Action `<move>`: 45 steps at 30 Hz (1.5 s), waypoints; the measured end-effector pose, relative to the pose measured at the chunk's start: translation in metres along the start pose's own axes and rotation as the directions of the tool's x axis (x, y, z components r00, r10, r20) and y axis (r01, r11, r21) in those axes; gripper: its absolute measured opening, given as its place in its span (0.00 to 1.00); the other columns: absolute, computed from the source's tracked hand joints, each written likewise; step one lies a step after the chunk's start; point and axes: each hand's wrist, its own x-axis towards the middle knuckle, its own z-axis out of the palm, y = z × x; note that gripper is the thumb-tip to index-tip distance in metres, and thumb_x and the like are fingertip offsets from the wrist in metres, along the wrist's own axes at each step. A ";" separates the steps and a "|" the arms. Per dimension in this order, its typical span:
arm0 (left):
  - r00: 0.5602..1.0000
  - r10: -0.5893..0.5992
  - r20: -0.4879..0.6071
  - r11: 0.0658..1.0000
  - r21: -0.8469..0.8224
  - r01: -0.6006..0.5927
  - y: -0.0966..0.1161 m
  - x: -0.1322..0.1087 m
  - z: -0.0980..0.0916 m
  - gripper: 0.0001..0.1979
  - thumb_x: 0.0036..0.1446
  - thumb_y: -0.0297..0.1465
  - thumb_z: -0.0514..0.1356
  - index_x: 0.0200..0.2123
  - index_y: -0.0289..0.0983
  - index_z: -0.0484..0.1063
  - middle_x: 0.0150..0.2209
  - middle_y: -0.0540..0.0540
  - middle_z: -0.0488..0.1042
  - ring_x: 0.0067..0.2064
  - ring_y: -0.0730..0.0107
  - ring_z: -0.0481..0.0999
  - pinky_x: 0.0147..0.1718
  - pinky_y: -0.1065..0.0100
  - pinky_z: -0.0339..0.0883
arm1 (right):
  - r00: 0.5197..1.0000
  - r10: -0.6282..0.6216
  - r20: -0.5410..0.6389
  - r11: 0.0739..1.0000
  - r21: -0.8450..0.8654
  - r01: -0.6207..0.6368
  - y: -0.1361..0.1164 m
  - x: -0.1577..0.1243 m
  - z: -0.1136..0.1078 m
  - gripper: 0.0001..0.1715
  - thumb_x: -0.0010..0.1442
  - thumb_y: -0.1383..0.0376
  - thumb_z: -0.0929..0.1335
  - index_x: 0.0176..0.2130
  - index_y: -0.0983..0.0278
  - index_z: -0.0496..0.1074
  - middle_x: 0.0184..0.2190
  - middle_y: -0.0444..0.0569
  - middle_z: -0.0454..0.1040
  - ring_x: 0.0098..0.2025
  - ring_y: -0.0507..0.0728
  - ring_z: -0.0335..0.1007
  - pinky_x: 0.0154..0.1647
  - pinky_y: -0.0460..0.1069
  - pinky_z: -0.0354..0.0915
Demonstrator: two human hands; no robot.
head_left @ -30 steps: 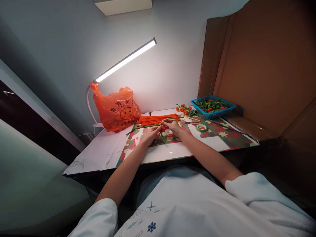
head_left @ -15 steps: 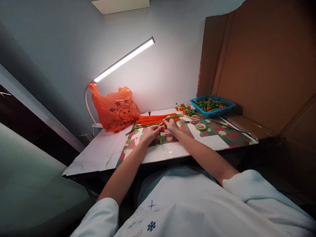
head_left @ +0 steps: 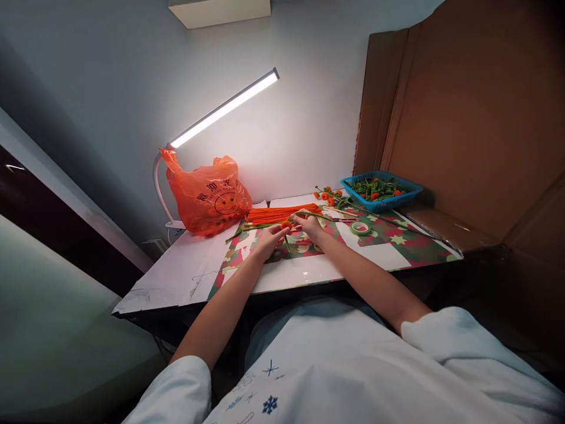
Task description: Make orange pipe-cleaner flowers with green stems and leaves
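Observation:
My left hand point(head_left: 270, 240) pinches a small orange flower point(head_left: 286, 225) above the patterned mat, and a short green stem point(head_left: 288, 244) hangs below it. Just to the right, my right hand point(head_left: 308, 224) has its fingers closed on a long green stem point(head_left: 314, 215) that runs out to the right. Behind both hands lies a bundle of orange pipe cleaners point(head_left: 282, 213). Green stems point(head_left: 238, 232) stick out to the left of my left hand. A roll of green tape point(head_left: 360, 228) lies right of my right hand.
An orange plastic bag point(head_left: 212, 197) stands at the back left by a lit lamp point(head_left: 227, 108). At the back right are orange flowers point(head_left: 326, 195) and a blue basket point(head_left: 380, 204) of green and orange pieces. Cardboard point(head_left: 468, 129) stands at the right.
The orange flower now shows between my hands, where my fingers covered most of it. The green stem in my right hand has swung lower on its right side.

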 end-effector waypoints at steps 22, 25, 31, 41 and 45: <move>0.994 0.049 0.101 0.990 0.128 -0.062 -0.001 0.000 0.001 0.25 0.48 0.54 0.61 0.25 0.35 0.70 0.14 0.57 0.55 0.15 0.82 0.53 0.17 0.74 0.48 | 0.998 0.053 -0.033 0.998 0.045 -0.051 0.010 0.013 -0.006 0.12 0.50 0.57 0.73 0.24 0.62 0.74 0.24 0.45 0.75 0.31 0.54 0.72 0.32 0.47 0.67; 0.990 0.060 0.130 0.988 0.134 -0.078 -0.001 0.001 0.001 0.25 0.48 0.54 0.61 0.25 0.34 0.70 0.14 0.57 0.54 0.15 0.82 0.52 0.17 0.73 0.47 | 0.998 0.030 -0.060 0.999 0.037 -0.028 0.009 0.013 -0.006 0.12 0.50 0.57 0.73 0.23 0.61 0.73 0.24 0.44 0.74 0.30 0.53 0.71 0.34 0.48 0.66; 0.995 0.016 0.096 0.994 0.106 -0.027 -0.006 0.003 -0.002 0.25 0.47 0.53 0.63 0.28 0.34 0.72 0.16 0.55 0.62 0.16 0.79 0.61 0.18 0.74 0.55 | 0.998 -0.037 0.048 0.990 -0.132 0.043 0.007 0.006 -0.011 0.15 0.50 0.52 0.72 0.25 0.62 0.75 0.24 0.44 0.73 0.31 0.54 0.68 0.34 0.48 0.63; 0.998 0.006 0.055 0.999 0.041 -0.009 -0.006 0.003 -0.003 0.26 0.43 0.50 0.67 0.34 0.33 0.76 0.31 0.45 0.77 0.25 0.73 0.74 0.26 0.70 0.68 | 0.971 -0.035 0.238 0.977 -0.194 0.083 0.006 -0.009 -0.001 0.20 0.47 0.49 0.71 0.25 0.63 0.69 0.23 0.40 0.65 0.26 0.50 0.59 0.28 0.46 0.57; 0.997 0.078 0.027 0.996 0.034 -0.079 -0.005 0.006 -0.003 0.28 0.40 0.51 0.68 0.33 0.32 0.76 0.29 0.45 0.77 0.26 0.72 0.75 0.28 0.69 0.69 | 0.967 -0.159 0.200 0.956 -0.212 0.201 0.012 -0.002 0.001 0.21 0.49 0.48 0.69 0.24 0.62 0.65 0.22 0.40 0.63 0.26 0.50 0.59 0.29 0.47 0.57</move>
